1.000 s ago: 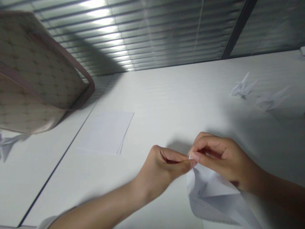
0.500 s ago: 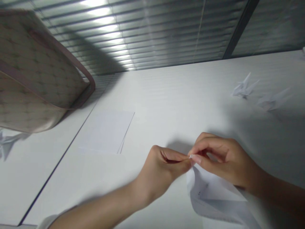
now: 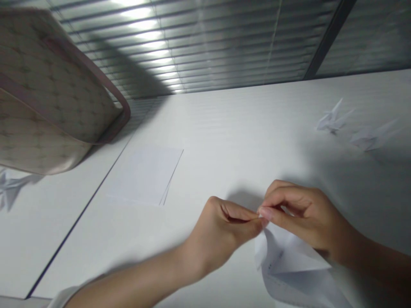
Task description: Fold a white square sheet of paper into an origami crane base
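Your left hand (image 3: 218,237) and right hand (image 3: 302,218) pinch the pointy tip of thin folded white paper (image 3: 289,265) with tiny print you cannot read.

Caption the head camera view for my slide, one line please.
Left hand and right hand pinch a white folded paper sheet at its tip; white origami paper cranes lie beyond.

A beige patterned bag (image 3: 48,85) with mauve trim stood at the left, over the white table (image 3: 224,111). Just beside it lay a stack of paper (image 3: 144,175). Two paper cranes (image 3: 332,119) sat well apart from it toward the right, and a third crane (image 3: 11,188) lay below the bag. Slatted blinds (image 3: 192,51) ran beyond the table.
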Demonstrator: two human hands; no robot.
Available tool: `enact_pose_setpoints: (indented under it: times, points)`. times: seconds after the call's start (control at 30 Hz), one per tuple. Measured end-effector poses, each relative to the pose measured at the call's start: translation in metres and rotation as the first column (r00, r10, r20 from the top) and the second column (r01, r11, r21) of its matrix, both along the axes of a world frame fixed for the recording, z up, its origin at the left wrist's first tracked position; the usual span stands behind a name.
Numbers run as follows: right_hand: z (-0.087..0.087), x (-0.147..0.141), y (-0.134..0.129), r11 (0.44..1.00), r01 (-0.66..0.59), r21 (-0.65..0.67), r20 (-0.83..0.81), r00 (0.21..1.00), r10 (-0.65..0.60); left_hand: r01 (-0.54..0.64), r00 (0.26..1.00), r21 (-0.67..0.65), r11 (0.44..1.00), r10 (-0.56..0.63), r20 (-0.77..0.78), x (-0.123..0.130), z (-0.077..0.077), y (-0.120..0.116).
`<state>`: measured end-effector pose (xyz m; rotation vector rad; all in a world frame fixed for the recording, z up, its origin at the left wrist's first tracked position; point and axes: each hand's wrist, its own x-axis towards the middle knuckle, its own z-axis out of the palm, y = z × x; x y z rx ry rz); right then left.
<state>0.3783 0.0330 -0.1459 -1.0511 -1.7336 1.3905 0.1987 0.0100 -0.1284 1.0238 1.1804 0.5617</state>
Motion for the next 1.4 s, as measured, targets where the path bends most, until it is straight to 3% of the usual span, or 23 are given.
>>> enact_pose_setpoints:
  times: [0.17, 0.4, 0.83, 1.13, 1.4]
  points:
    - [0.001, 0.001, 0.003, 0.995, -0.021, -0.096, -0.005, 1.000, 0.021, 0.007, 1.000, -0.055, 0.998, -0.008, -0.021, 0.000, 0.000, 0.002]
    - [0.003, 0.005, 0.006, 0.960, -0.064, -0.271, -0.021, 0.998, 0.061, -0.073, 0.995, -0.143, 0.987, 0.083, 0.064, 0.003, 0.003, 0.006]
    - [-0.007, -0.001, 0.002, 1.000, 0.017, -0.023, 0.024, 1.000, -0.016, -0.003, 1.000, -0.070, 0.998, 0.002, -0.011, 0.001, -0.009, 0.003]
    - [-0.002, 0.002, 0.005, 0.994, 0.092, -0.067, 0.042, 0.995, -0.089, -0.018, 1.000, -0.019, 1.000, 0.018, -0.016, 0.002, -0.004, 0.005]
    - [-0.001, 0.000, 0.006, 0.990, 0.038, -0.136, 0.011, 0.999, -0.037, -0.033, 0.999, -0.008, 0.999, 0.033, 0.004, 0.002, -0.006, 0.004]
